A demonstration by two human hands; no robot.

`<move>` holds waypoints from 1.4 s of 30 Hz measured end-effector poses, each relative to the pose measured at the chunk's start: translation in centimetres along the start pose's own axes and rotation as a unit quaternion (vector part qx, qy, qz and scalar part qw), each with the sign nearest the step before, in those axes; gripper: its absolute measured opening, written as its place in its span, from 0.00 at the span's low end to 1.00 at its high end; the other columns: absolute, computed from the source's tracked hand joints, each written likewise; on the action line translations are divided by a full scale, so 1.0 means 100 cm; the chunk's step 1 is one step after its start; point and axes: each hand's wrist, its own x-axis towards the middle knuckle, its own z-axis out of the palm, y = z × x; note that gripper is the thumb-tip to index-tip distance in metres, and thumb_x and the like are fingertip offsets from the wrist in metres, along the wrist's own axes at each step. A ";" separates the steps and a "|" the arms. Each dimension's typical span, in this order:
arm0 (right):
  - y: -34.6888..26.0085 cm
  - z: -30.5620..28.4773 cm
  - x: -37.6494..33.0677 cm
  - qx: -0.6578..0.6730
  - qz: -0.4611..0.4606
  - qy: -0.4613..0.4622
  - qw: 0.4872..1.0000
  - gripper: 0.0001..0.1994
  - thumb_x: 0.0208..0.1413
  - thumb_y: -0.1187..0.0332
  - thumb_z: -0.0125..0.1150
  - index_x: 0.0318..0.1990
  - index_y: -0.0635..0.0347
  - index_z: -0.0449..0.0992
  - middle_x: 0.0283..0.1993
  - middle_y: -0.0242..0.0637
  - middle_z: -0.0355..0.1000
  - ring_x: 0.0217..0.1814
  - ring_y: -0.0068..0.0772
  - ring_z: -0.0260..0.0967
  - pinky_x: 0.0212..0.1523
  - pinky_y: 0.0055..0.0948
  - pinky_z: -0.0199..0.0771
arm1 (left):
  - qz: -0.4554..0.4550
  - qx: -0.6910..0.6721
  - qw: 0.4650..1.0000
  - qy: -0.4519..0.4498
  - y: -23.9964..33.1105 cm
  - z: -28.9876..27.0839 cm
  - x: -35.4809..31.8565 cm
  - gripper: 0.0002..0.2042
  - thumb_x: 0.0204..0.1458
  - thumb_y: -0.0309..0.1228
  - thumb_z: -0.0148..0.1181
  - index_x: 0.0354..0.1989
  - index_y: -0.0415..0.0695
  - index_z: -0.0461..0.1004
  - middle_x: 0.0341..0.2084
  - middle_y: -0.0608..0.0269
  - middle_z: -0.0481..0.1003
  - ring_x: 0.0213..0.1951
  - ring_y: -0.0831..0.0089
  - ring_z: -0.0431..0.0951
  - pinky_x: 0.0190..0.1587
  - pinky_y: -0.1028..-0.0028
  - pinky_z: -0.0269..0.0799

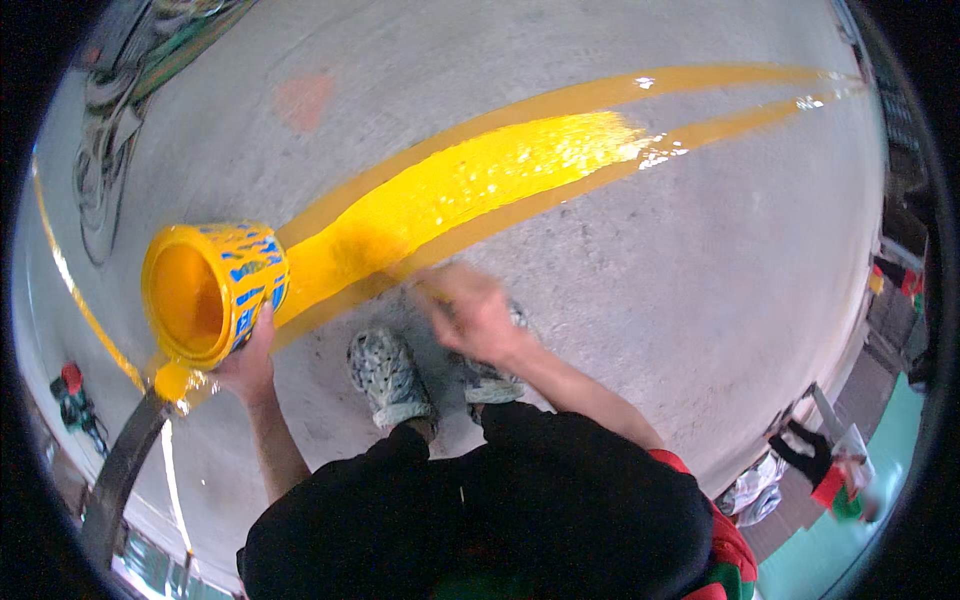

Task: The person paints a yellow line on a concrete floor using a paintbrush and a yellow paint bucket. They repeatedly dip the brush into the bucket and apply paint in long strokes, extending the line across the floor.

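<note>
Far left, a red tool (pixel 70 385) lies on the floor (pixel 700 270). The left hand (pixel 248 365) has its grip clamped on the base of a paint can (pixel 210 290), tipped on its side, mouth open toward us, yellow inside. Beside it runs a wet yellow stripe (pixel 470 185) between 2 duller bands. The right hand (pixel 475 315) is blurred at the stripe's near end; I cannot tell its grip. Below it stand 2 spattered shoes (pixel 385 375).
</note>
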 end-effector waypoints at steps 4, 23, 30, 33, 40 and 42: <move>0.035 -0.040 0.002 0.044 0.177 0.118 0.976 0.09 0.51 0.74 0.61 0.41 0.63 0.77 0.33 0.47 0.77 0.32 0.42 0.76 0.34 0.34 0.76 | -0.027 0.008 0.998 0.047 -0.014 -0.003 0.005 0.31 0.42 0.21 0.70 0.57 0.33 0.64 0.53 0.52 0.72 0.50 0.64 0.75 0.55 0.63 0.69; 0.011 -0.046 0.051 -0.055 -0.033 0.026 0.998 0.14 0.47 0.79 0.64 0.44 0.59 0.76 0.39 0.43 0.77 0.39 0.43 0.76 0.38 0.35 0.77 | 0.095 0.061 0.992 -0.050 0.010 -0.003 -0.002 0.38 0.35 0.18 0.72 0.59 0.35 0.60 0.53 0.51 0.70 0.51 0.64 0.75 0.54 0.62 0.71; 0.033 -0.122 0.085 -0.164 0.056 0.006 0.985 0.09 0.52 0.76 0.65 0.41 0.62 0.78 0.38 0.43 0.78 0.38 0.36 0.78 0.40 0.28 0.76 | 0.116 0.090 0.988 -0.052 0.003 -0.003 0.002 0.43 0.34 0.27 0.77 0.60 0.40 0.56 0.53 0.58 0.70 0.52 0.70 0.74 0.54 0.70 0.71; 0.028 -0.127 0.081 -0.110 0.069 0.043 0.991 0.08 0.51 0.76 0.64 0.40 0.63 0.77 0.38 0.45 0.77 0.38 0.43 0.77 0.39 0.33 0.77 | 0.142 0.144 0.977 -0.069 -0.001 -0.006 0.000 0.42 0.35 0.28 0.77 0.60 0.40 0.57 0.52 0.59 0.71 0.51 0.71 0.74 0.54 0.70 0.72; 0.015 -0.114 0.086 -0.154 0.037 0.004 0.987 0.09 0.51 0.77 0.63 0.41 0.63 0.76 0.37 0.45 0.76 0.37 0.44 0.77 0.38 0.32 0.77 | 0.113 0.088 0.988 -0.062 0.008 -0.005 0.000 0.37 0.35 0.20 0.74 0.57 0.36 0.63 0.50 0.53 0.73 0.49 0.67 0.76 0.53 0.66 0.72; 0.013 -0.115 0.089 -0.136 0.024 -0.018 0.990 0.09 0.51 0.77 0.63 0.41 0.63 0.76 0.38 0.45 0.76 0.37 0.44 0.77 0.38 0.32 0.77 | 0.131 0.083 0.986 -0.055 0.010 -0.004 0.002 0.36 0.34 0.20 0.74 0.57 0.36 0.63 0.50 0.53 0.74 0.49 0.68 0.76 0.53 0.66 0.73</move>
